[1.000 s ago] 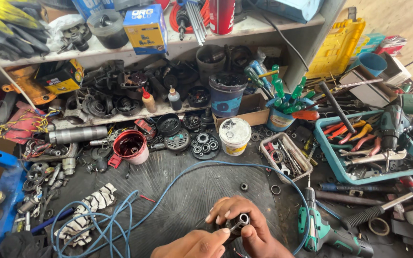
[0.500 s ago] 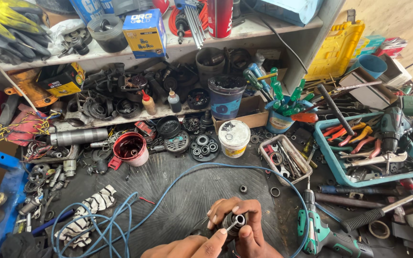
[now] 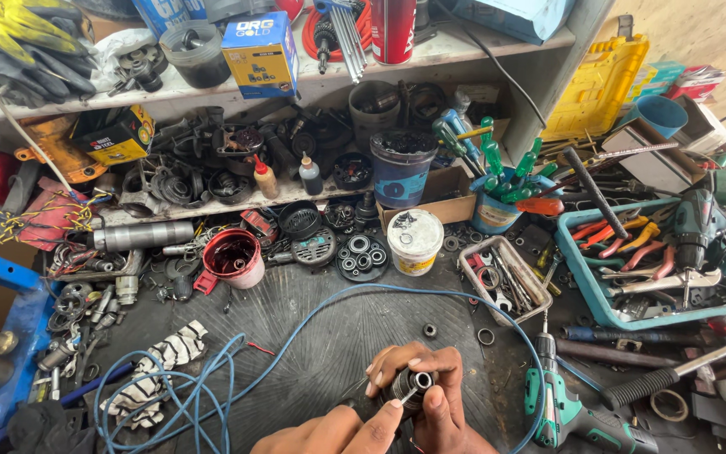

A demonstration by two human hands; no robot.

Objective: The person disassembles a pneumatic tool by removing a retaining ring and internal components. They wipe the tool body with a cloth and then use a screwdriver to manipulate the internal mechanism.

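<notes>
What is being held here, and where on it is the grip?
The right hand wraps around the body of a small dark cylindrical metal part; the left hand touches its open end with a fingertip.

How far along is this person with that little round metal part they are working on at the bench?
Hard to say what is finished. The right hand cups a dark round metal part over the black mat, and the left hand presses a thin tool at its open end. So the work is mid-way: the part is off the bench, under fine handling. A loose nut and ring lie on the mat, unfitted.
</notes>
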